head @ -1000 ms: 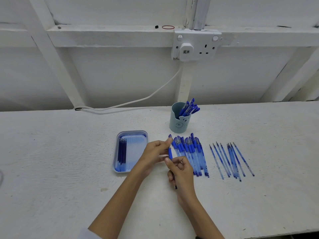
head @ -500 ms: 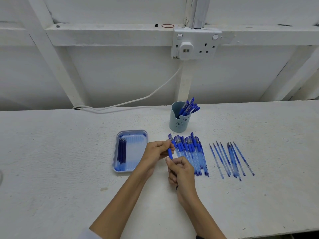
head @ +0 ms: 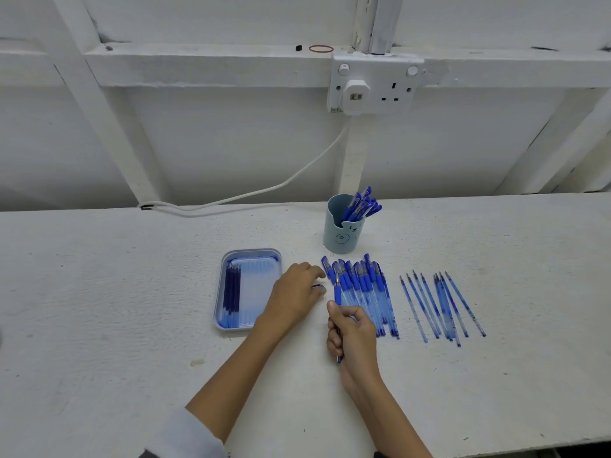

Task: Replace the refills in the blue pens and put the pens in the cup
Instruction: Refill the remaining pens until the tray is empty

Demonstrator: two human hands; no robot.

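Note:
My right hand [head: 352, 332] grips a blue pen [head: 337, 294] that stands nearly upright, its grey tip pointing away from me. My left hand [head: 294, 292] is just left of that pen and pinches a small blue cap [head: 318, 286] in its fingertips. A row of blue pens [head: 363, 289] lies on the table right behind my right hand. The grey-blue cup [head: 340, 238] stands behind the row with several blue pens [head: 362, 204] in it. A blue tray [head: 261, 259] to the left holds dark blue refills [head: 231, 290].
Several pale blue refills [head: 439, 305] lie side by side on the white table [head: 115, 292] to the right of the pens. A white cable [head: 264, 193] runs along the back wall from a socket [head: 373, 84]. The table's front edge is close to my arms.
My left hand has drawn away to the left from the pen with the small blue cap in its fingers. The pen's tip now shows bare above my right hand.

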